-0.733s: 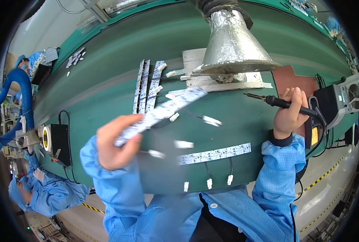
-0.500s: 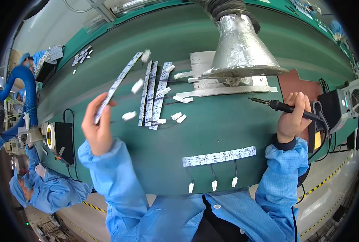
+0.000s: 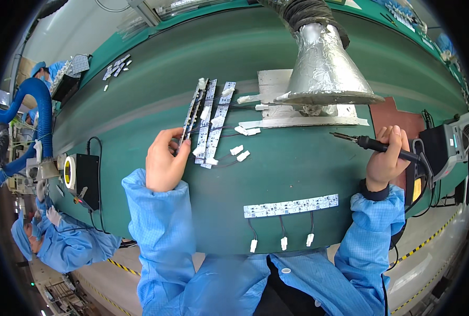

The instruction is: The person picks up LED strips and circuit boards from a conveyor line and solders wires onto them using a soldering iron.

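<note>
My left hand pinches the lower end of a long narrow circuit board strip, which is tilted nearly on edge. It lies right alongside other white circuit board strips with black wires and white plugs; whether it touches them I cannot tell. My right hand grips a black soldering iron, its bare tip pointing left over the mat. Closer to me, another circuit board strip lies crosswise, its three wires with white plugs hanging toward the table's front edge.
A foil-covered fume hood on a dark hose stands over a pale board at the back. At right are a soldering station and a reddish pad. A black box and a blue hose stand left, near a co-worker.
My left hand has moved right with the strip, bringing it up against the group and turning it on edge. My right hand keeps the iron about where it was; the view has shifted slightly.
</note>
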A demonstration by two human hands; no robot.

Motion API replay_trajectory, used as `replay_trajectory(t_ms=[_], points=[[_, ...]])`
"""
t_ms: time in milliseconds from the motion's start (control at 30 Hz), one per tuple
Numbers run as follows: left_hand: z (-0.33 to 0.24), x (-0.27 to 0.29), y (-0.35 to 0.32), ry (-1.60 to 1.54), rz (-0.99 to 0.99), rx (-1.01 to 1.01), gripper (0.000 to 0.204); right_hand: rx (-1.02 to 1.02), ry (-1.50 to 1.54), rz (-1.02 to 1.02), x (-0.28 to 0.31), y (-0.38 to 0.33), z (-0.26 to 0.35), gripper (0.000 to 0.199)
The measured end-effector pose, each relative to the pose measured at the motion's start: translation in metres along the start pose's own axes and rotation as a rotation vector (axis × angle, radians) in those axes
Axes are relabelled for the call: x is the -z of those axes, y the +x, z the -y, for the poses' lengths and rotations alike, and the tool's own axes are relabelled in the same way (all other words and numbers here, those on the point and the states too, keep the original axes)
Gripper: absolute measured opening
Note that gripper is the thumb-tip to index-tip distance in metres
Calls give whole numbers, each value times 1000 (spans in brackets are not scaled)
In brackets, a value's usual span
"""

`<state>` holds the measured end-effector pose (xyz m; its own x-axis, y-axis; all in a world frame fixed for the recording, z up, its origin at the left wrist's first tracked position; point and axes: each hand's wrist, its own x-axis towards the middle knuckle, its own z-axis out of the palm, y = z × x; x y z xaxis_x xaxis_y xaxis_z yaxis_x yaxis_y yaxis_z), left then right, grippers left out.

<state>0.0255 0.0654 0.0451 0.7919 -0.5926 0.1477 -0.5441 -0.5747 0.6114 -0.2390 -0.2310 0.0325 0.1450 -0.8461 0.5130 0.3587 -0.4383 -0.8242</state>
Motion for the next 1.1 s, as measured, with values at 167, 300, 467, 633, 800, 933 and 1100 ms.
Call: replay_trajectory(t_ms=[167, 300, 467, 633, 800, 933, 1100], points=[[-3, -2, 1, -208, -30, 158, 22, -2, 3, -17, -2, 1, -1, 30], [-12, -9, -3, -113, -31, 81, 22, 1, 1, -2, -3, 0, 1, 30], [-23, -14, -8, 69, -45, -47, 34, 2, 18, 31, -3, -2, -1, 30], [-16, -7, -6, 90, -14, -39, 40, -15, 17, 27, -4, -2, 1, 28], [-4, -3, -2, 119, -40, -79, 39, -21, 13, 28, -3, -2, 1, 28], [-8, -7, -4, 29, -17, -121, 41, 25, -29, -55, -10, -1, 3, 35], [-25, -11, -12, 109, 12, -182, 48, -20, -28, 4, -5, -2, 1, 30]])
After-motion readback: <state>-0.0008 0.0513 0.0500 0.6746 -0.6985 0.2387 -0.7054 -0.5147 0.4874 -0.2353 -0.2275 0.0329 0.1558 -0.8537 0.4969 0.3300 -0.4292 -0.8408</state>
